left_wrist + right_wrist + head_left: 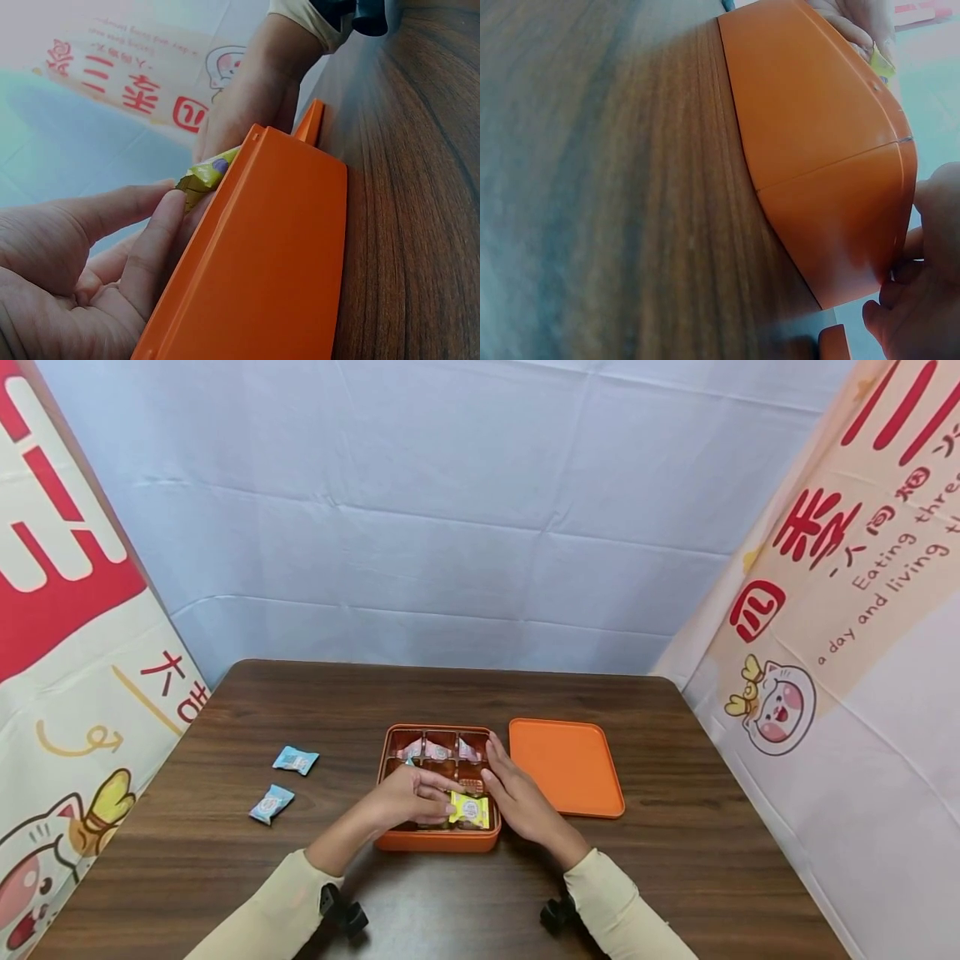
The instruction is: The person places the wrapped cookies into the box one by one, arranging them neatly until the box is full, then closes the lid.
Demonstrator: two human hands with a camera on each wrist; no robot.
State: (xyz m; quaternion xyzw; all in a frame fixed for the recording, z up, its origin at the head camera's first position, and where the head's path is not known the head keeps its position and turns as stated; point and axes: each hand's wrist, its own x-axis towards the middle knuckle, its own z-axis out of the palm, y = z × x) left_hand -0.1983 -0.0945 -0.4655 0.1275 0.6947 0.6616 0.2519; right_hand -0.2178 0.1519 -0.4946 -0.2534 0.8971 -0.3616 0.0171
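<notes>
An orange box (pixel 438 842) with a brown divided insert stands on the table, several pink-and-white wrapped candies (pixel 438 750) in its far row of compartments. My left hand (pixel 397 797) reaches over the near part of the box. Between thumb and forefinger it pinches one end of a yellow wrapped candy (pixel 471 810), at the near right compartment. In the left wrist view the candy (pixel 206 174) shows right at the box rim. Along the box's right side, my right hand (pixel 525 797) rests with fingers extended. Part of the insert is hidden under my left hand.
Two blue wrapped candies (pixel 296 760) lie on the table left of the box. To the right of it is a flat orange lid (pixel 566 768), close to my right hand. A pale cloth (pixel 450 527) hangs behind the wooden table (pixel 660 877).
</notes>
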